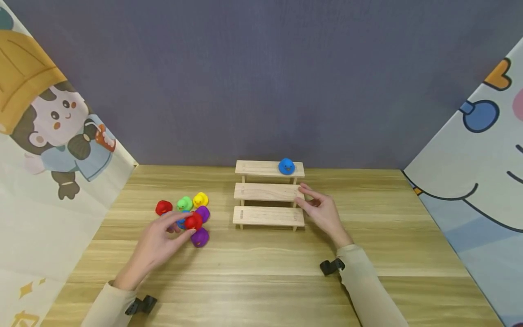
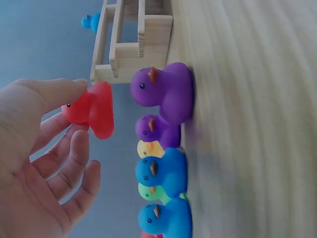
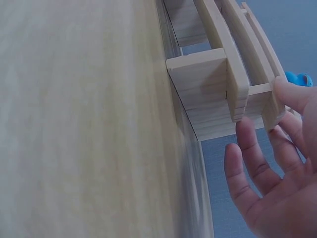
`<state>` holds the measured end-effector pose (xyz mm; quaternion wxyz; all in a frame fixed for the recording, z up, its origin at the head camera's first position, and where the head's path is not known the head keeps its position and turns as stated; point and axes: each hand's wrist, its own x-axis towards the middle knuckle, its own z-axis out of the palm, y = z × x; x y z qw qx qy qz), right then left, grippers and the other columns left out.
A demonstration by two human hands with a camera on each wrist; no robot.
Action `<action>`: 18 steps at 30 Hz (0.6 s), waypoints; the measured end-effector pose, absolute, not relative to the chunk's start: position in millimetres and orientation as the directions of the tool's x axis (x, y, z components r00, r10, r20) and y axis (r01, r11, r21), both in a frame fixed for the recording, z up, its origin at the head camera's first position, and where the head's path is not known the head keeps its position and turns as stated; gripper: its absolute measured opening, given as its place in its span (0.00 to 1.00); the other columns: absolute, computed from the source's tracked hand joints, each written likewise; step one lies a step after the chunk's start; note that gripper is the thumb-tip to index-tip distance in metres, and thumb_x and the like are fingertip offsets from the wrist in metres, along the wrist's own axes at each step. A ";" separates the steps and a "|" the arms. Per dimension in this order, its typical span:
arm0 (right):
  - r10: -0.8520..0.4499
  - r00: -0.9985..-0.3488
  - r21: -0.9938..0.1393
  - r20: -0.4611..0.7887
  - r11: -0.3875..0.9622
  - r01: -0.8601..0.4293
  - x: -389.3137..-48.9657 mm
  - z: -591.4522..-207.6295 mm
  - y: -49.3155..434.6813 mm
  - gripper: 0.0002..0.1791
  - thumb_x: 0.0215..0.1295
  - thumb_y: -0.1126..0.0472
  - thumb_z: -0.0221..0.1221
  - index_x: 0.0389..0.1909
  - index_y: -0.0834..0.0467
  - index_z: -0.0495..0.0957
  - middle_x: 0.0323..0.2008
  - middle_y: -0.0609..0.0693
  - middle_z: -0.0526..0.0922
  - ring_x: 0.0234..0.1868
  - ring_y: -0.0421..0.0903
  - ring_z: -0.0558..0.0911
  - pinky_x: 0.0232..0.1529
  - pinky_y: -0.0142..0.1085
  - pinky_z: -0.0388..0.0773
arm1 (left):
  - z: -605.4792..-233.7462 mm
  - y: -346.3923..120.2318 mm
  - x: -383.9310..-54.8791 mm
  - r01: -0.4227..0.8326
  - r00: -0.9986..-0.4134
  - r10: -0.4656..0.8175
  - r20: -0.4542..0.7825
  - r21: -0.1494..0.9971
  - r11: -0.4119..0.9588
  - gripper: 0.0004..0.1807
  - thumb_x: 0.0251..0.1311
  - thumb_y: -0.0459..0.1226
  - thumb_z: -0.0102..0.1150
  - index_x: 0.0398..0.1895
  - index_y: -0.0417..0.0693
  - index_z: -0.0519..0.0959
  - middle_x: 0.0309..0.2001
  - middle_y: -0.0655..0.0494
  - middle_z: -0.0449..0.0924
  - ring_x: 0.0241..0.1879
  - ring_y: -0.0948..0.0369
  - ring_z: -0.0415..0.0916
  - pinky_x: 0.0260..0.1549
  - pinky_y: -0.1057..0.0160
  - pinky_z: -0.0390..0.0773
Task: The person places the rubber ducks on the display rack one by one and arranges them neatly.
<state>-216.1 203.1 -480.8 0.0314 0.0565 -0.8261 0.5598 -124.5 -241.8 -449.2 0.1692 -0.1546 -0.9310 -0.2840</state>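
Note:
My left hand (image 1: 157, 240) pinches a red rubber duck (image 2: 94, 109) between thumb and fingers, held up off the table. Below and beyond it stand other ducks: two purple ones (image 2: 171, 94), blue ones (image 2: 166, 171), a green one (image 1: 185, 203), a yellow one (image 1: 200, 200) and another red one (image 1: 164, 207). On the right, my right hand (image 1: 323, 213) grips the right end of the middle board of a three-step wooden stand (image 1: 265, 192), thumb on one side and fingers on the other. A blue duck (image 1: 287, 166) sits toward the right of the top step.
The wood-grain table (image 1: 253, 281) runs back to a dark grey panel (image 1: 261, 81). Printed cartoon panels stand at the left (image 1: 61, 150) and right (image 1: 482, 150) sides.

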 end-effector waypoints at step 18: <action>-0.051 -0.987 -0.906 0.151 0.392 -0.159 -216.6 -483.3 203.9 0.27 0.71 0.48 0.70 0.66 0.54 0.83 0.73 0.47 0.78 0.40 0.52 0.88 0.30 0.28 0.78 | -419.5 -200.2 -158.6 0.433 -0.887 0.238 0.395 0.536 0.725 0.22 0.61 0.41 0.78 0.59 0.53 0.88 0.50 0.55 0.88 0.27 0.62 0.72 0.27 0.67 0.71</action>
